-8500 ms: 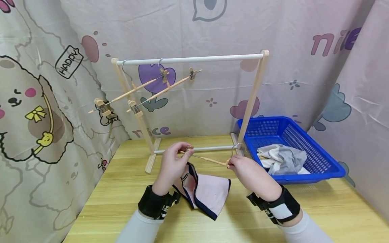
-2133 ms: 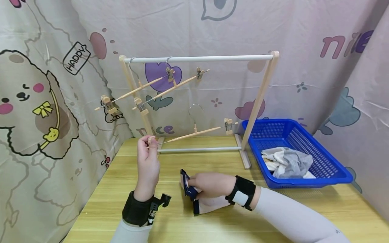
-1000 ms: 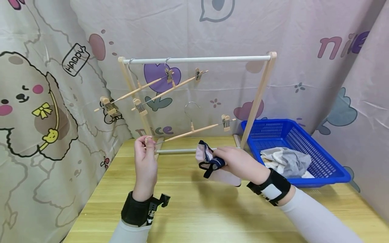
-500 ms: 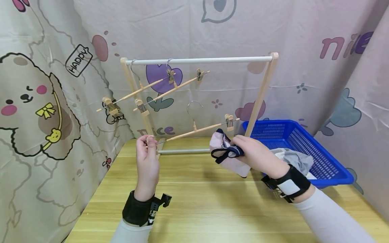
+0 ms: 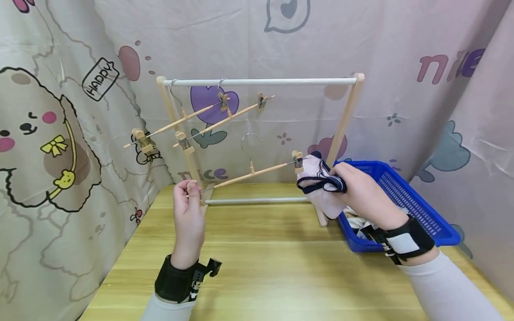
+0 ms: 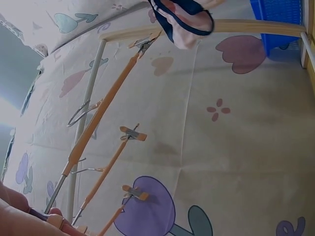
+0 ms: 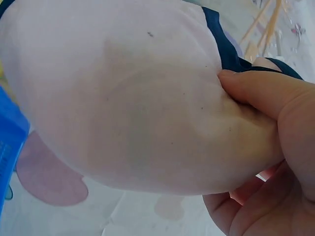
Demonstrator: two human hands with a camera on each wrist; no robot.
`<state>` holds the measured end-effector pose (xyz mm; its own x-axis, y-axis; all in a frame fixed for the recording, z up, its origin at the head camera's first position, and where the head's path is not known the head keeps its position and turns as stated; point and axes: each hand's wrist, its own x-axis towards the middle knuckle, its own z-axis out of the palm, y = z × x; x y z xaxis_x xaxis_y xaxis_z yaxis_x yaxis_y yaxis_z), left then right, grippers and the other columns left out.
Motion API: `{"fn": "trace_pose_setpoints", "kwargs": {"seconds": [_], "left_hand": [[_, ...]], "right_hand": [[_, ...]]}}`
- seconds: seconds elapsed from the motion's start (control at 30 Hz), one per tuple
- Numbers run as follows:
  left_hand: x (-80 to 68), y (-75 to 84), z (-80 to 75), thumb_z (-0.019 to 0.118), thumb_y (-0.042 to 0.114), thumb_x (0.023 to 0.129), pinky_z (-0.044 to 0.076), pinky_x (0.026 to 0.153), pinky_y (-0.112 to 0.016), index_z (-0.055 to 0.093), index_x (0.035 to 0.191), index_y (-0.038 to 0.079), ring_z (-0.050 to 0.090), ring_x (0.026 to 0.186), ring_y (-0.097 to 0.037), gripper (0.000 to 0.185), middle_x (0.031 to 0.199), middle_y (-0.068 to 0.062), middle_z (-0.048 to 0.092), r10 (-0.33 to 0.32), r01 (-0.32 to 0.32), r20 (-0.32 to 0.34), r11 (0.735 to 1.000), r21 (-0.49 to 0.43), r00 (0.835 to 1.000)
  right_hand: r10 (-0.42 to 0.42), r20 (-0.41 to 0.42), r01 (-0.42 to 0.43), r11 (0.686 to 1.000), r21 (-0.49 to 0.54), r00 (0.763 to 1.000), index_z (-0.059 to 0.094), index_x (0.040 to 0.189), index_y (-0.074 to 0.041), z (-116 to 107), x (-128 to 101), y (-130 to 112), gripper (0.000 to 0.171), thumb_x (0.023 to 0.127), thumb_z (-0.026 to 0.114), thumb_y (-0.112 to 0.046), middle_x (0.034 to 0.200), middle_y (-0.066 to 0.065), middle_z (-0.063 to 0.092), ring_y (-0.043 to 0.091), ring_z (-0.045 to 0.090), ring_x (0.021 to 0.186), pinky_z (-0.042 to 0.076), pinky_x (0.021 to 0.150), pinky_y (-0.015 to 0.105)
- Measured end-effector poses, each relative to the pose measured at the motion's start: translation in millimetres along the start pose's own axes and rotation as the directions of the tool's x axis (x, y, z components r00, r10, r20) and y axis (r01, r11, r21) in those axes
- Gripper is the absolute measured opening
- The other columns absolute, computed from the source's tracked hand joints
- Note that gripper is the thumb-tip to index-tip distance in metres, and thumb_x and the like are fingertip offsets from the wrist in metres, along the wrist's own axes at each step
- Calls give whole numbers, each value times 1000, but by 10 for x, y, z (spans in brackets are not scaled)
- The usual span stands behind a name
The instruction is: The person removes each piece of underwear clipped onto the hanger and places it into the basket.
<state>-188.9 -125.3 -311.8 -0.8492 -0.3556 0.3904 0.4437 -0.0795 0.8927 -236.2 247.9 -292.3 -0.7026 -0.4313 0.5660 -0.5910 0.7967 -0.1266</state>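
My left hand (image 5: 188, 218) pinches the left end of a wooden clip hanger (image 5: 257, 172), where its clip is mostly hidden by the fingers. The hanger tilts up to the right, its metal hook free in the air. With my right hand (image 5: 367, 191) I grip a small pale pink garment (image 5: 323, 200) with navy trim, bunched and raised off the table. Its upper edge is beside the hanger's right clip (image 5: 297, 162); whether they touch I cannot tell. In the right wrist view the thumb and fingers pinch the pink cloth (image 7: 138, 118) near its navy edge.
Two more clip hangers, a rear one (image 5: 184, 117) and a nearer one (image 5: 230, 117), hang from the white rod (image 5: 281, 82) of a wooden rack at its left. A blue basket (image 5: 435, 229) with crumpled clothes stands right, partly behind my right arm. A patterned curtain closes the back.
The right hand has picked the garment up from the table and carried it up and right to the hanger's right clip. My left hand has kept its grip on the hanger's left end.
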Motion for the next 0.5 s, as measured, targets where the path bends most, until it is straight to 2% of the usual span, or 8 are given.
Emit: {"fn": "trace_pose_setpoints", "kwargs": {"seconds": [0.13, 0.5], "left_hand": [[-4, 3, -27, 32, 20, 113, 31, 99, -28, 41, 120, 4, 44, 112, -17, 19, 109, -1, 44, 1, -1, 4, 1000, -6, 1000], [-5, -20, -55, 31, 20, 113, 30, 97, -27, 40, 120, 5, 43, 107, -13, 19, 108, -1, 42, 23, -23, -2, 999, -29, 1000]], "right_hand": [[47, -33, -47, 999, 0, 998, 59, 107, -6, -68, -42, 82, 40, 79, 86, 3, 101, 10, 65, 28, 65, 92, 54, 78, 48], [70, -132, -79, 995, -66, 989, 58, 98, -5, -194, -132, 381, 32, 81, 84, 2, 95, 10, 59, 26, 58, 81, 49, 70, 48]]}}
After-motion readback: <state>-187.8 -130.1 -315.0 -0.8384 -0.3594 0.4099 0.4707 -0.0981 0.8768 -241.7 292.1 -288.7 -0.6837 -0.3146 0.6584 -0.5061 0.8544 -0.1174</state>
